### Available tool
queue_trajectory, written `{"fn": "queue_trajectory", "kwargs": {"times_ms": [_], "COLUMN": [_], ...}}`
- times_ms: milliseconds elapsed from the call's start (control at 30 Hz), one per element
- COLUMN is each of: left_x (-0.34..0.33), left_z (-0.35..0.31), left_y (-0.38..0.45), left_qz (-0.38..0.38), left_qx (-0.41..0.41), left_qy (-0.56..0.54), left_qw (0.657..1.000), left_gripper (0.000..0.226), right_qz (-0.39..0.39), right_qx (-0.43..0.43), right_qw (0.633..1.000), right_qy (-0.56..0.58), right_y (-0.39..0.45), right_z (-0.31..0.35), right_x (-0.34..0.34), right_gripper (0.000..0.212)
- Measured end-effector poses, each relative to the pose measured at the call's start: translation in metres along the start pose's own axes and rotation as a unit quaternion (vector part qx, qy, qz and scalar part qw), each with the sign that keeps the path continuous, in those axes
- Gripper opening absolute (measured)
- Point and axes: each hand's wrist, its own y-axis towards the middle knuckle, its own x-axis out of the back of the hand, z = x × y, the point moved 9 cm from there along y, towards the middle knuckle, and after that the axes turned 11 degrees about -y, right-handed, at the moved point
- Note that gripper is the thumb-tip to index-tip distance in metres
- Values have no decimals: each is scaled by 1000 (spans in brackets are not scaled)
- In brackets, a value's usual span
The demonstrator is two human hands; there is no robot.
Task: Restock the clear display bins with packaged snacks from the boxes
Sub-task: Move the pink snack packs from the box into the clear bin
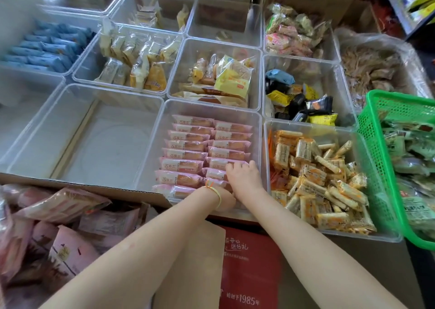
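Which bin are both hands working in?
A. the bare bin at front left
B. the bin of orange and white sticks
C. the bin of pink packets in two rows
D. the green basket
C: the right hand and the left hand both rest on the pink packets inside that clear bin.

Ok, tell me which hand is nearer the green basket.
Right. The right hand rests on the pink packets at the right side of their bin, toward the green basket. The left hand sits just to its left, farther away.
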Motion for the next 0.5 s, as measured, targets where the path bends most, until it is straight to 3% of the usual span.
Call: {"fn": "queue_trajectory", "kwargs": {"times_ms": [167,333,400,500], "left_x": [-1,22,33,48], "left_z": [5,-11,-12,-3], "left_y": [-6,-44,-70,-119], "left_qz": [-2,-77,-131,-226], "left_qx": [-13,-41,-72,-151], "left_qy": [40,-55,-130,-184], "left_qw": [999,995,980,945], "left_gripper": [43,38,34,33], "right_qz": [-18,-31,-62,-108], "right_qx": [-4,16,-10,-90], "right_qw": [1000,998,985,903], "right_qy": [1,54,162,406], "right_y": [-2,-11,-26,-66], "right_z": [-8,-10,-19,-35], "right_x": [3,14,24,39], "right_gripper": [43,40,29,11]}}
